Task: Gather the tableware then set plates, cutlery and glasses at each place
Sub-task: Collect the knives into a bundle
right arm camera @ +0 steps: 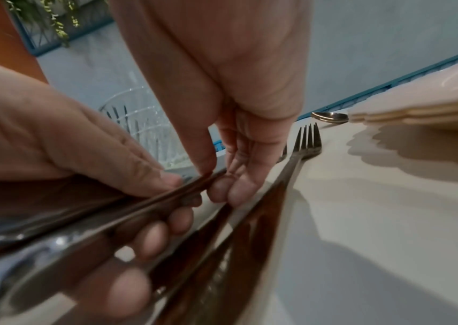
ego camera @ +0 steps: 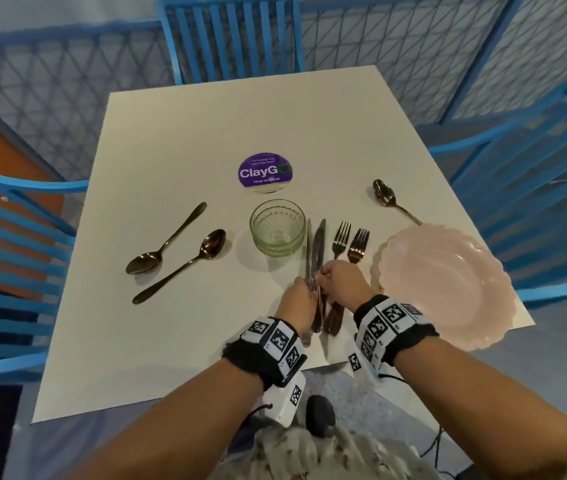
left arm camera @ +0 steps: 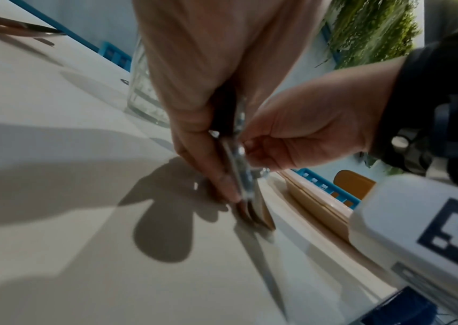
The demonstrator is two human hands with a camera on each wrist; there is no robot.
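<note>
A bundle of table knives (ego camera: pixel 317 249) lies with blades pointing away, handles near the table's front edge. My left hand (ego camera: pixel 304 288) grips them at mid-length, fingers curled round the handles (right arm camera: pixel 139 209). My right hand (ego camera: pixel 320 277) pinches one knife (left arm camera: pixel 239 167) between thumb and fingertips, right beside the left hand. Two forks (ego camera: pixel 341 237) (ego camera: pixel 359 244) lie flat just right of the knives, one fork (right arm camera: pixel 307 143) close to my right fingers. Stacked green glasses (ego camera: pixel 277 226) stand left of the blades. A stack of pink scalloped plates (ego camera: pixel 448 282) sits at the right front corner.
Two dark spoons (ego camera: pixel 167 240) (ego camera: pixel 185 265) lie on the left of the white table (ego camera: pixel 205 133), a third spoon (ego camera: pixel 387 197) behind the plates. A purple round sticker (ego camera: pixel 265 172) marks the middle. Blue chairs (ego camera: pixel 233 32) surround the table.
</note>
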